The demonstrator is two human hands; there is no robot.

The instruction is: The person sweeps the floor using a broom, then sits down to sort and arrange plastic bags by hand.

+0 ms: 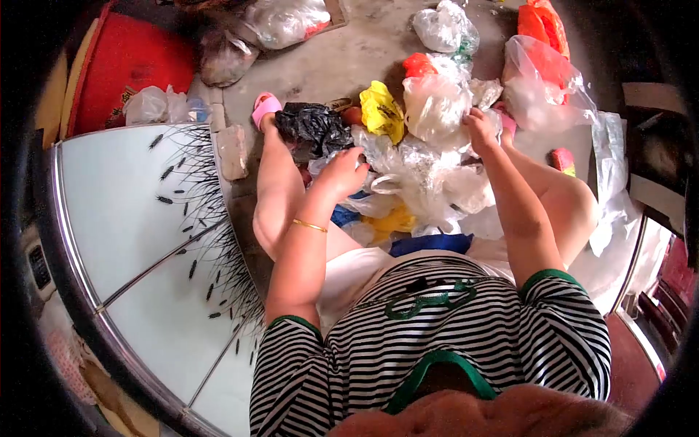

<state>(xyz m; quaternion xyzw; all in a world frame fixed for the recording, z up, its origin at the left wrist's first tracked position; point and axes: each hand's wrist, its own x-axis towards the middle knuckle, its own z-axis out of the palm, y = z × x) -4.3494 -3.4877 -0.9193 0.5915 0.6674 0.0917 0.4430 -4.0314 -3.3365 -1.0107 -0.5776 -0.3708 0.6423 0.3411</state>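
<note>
Between my legs lies a heap of clear plastic bags (pixel 422 175), crumpled together. My right hand (pixel 482 133) has its fingers closed at the edge of a bulging whitish plastic bag (pixel 437 109), pinching it. My left hand (pixel 342 175), with a gold bracelet at the wrist, is curled over the left side of the heap. Clear film lies against its fingertips, but what they grip is hard to make out. A crumpled black plastic bag (pixel 314 130) is just beyond it. A yellow plastic bag (pixel 381 111) sits between the black and whitish bags.
Glass-topped panels (pixel 145 211) with a metal rim stand at left, beside a red box (pixel 142 73). Filled bags (pixel 284 22) lie at the far left. Farther right are a red bag (pixel 542 29) and a clear bag (pixel 539 80). A pink slipper (pixel 265 108) is on my left foot.
</note>
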